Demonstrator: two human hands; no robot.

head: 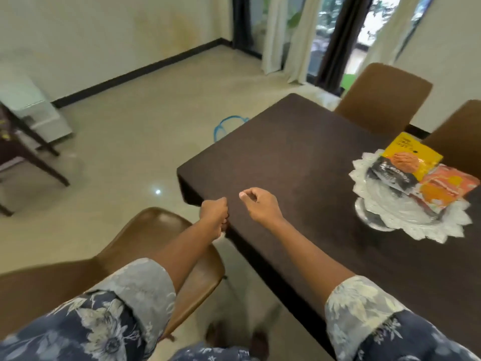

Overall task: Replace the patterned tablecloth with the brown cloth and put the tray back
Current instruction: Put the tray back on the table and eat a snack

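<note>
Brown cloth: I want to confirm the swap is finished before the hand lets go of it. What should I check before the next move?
1. Brown cloth covers the tabletop and lies flat where visible: ok.
2. Tray stands on the cloth, with snack packets on it: ok.
3. Left hand grips the cloth at the table's near edge: ok.
4. Right hand holds nothing, its fingers loosely curled over the cloth: ok.
5. Cloth hangs evenly all round: cannot tell, the right side is out of frame.
</note>
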